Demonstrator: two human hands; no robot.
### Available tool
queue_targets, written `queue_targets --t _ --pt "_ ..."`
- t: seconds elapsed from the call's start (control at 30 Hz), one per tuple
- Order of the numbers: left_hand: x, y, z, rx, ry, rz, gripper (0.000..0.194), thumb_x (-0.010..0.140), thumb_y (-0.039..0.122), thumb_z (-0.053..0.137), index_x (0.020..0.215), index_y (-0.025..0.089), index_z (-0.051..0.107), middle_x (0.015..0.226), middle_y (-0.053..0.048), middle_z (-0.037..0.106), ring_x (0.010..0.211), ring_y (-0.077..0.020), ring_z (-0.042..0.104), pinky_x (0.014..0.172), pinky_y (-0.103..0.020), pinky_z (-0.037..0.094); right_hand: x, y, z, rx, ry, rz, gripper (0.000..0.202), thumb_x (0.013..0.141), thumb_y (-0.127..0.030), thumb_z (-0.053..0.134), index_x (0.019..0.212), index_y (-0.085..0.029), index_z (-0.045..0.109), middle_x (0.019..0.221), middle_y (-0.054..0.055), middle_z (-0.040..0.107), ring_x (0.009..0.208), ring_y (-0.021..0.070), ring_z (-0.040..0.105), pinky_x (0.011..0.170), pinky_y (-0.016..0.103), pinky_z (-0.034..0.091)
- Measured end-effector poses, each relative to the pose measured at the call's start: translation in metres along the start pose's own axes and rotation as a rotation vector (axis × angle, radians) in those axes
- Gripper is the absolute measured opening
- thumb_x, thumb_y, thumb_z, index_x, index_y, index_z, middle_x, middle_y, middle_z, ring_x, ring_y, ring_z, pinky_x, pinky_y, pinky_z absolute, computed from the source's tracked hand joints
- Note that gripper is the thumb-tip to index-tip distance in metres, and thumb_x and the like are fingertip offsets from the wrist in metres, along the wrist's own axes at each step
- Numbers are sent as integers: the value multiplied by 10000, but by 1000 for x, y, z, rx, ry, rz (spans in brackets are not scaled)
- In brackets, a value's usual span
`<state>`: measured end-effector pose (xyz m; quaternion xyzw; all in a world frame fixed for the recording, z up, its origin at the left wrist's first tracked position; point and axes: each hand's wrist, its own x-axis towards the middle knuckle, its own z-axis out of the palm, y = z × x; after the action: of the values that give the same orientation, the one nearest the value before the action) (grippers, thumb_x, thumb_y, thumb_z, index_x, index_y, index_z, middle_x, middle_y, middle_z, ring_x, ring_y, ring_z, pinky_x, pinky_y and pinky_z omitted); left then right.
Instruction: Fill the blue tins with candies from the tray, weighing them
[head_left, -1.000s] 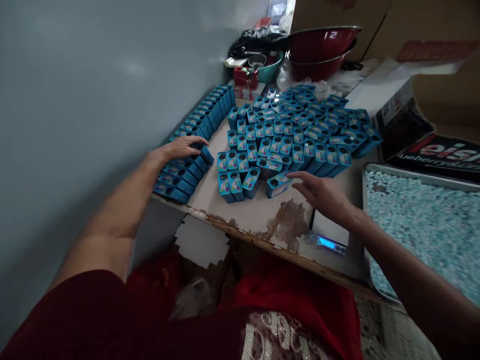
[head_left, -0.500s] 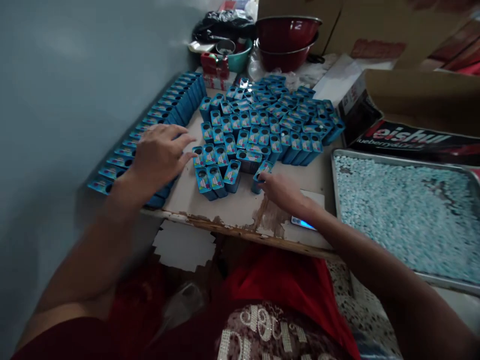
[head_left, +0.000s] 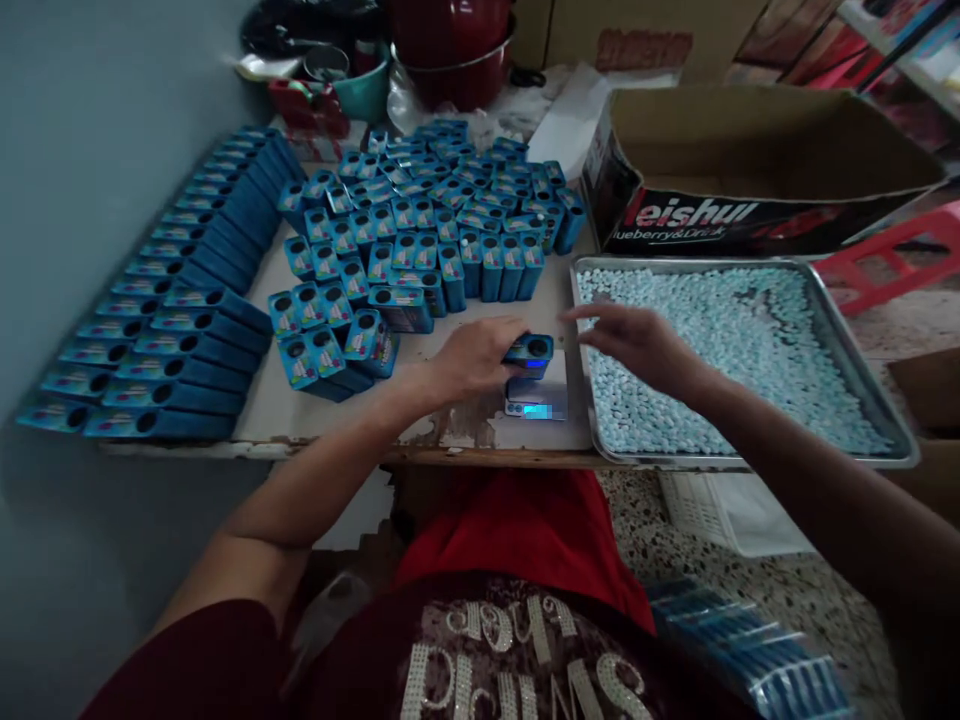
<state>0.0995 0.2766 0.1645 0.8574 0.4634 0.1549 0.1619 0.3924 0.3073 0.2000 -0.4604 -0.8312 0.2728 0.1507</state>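
Note:
My left hand has its fingers closed around the left end of a small blue box with a round hole in its top. This box is at the back of a small digital scale with a lit blue display; whether it rests on the scale or hangs just above, I cannot tell. My right hand hovers over the left rim of a metal tray, fingers stretched toward the box and apart from it. Pale blue pellets cover most of the tray.
Many similar blue boxes crowd the table's middle, and tight rows line the wall. Behind the tray stands an open cardboard carton. Dark red bowls and a teal basin are at the back. The table's front edge is chipped.
The view has swung right. My left hand has left the wall-side rows and now grips a box at the scale. My right hand has let go of a box and moved to the tray.

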Motion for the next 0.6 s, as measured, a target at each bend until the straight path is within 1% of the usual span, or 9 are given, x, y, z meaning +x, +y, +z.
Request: queue_targets --t 0.07,0.1,0.17,0.27,0.37,0.4,0.47,0.53,0.6 --pt "9 16 6 17 -31 -47 215 1014 293 825 1188 180 769 1235 -139 827 1165 -348 793 930 -419 615 -22 40 0 226 157 256 362 1090 -597 675 1091 -260 805 680 -6 535 633 192 466 605 332 343" --pt "12 22 8 17 -50 -64 217 1017 290 819 1202 186 775 1250 -141 831 1177 -353 796 941 -427 623 -33 57 1 305 184 360 378 1037 -619 717 1003 -249 787 659 -13 503 617 181 431 593 327 322" --pt "15 29 10 0 -81 -86 272 1009 277 838 1259 187 781 1291 -147 835 1226 -361 798 1005 -451 639 -52 82 5 444 149 491 363 904 -593 824 910 -238 752 645 -22 497 615 162 408 585 314 302" --pt "13 31 7 -52 -85 -62 468 972 264 908 1410 193 757 1415 -137 816 1351 -354 773 1169 -483 626 -72 98 7 699 101 555 399 692 -474 954 934 -230 751 678 -25 571 644 147 459 602 295 355" --pt "2 26 -5 -59 -12 -3 661 947 303 960 1547 223 697 1543 -120 763 1442 -336 737 1262 -484 599 -77 95 3 855 63 584 486 581 -419 1004 965 -216 785 816 47 740 707 160 576 646 302 462" --pt "-3 24 -12 -45 20 5 687 950 328 965 1569 231 684 1565 -118 749 1458 -335 729 1276 -482 596 -76 93 1 859 36 585 499 577 -431 1013 972 -211 801 883 83 790 721 168 607 642 307 475" --pt "-16 17 -26 -7 82 -11 669 977 393 952 1572 251 682 1557 -110 749 1453 -333 729 1279 -476 601 -72 87 -3 825 -32 555 491 627 -492 1011 988 -215 827 956 123 839 679 169 606 574 312 437" --pt "-31 9 -41 30 124 -59 600 1023 466 903 1555 283 694 1521 -99 764 1427 -331 737 1267 -475 611 -65 79 -7 762 -111 495 439 735 -562 975 990 -234 833 954 116 851 587 149 530 500 312 340" --pt "-46 0 -52 70 148 -117 536 1059 519 847 1534 313 707 1500 -97 770 1421 -343 736 1261 -499 614 -55 70 -11 683 -195 432 386 846 -605 923 961 -252 818 870 85 827 514 131 435 466 317 268"
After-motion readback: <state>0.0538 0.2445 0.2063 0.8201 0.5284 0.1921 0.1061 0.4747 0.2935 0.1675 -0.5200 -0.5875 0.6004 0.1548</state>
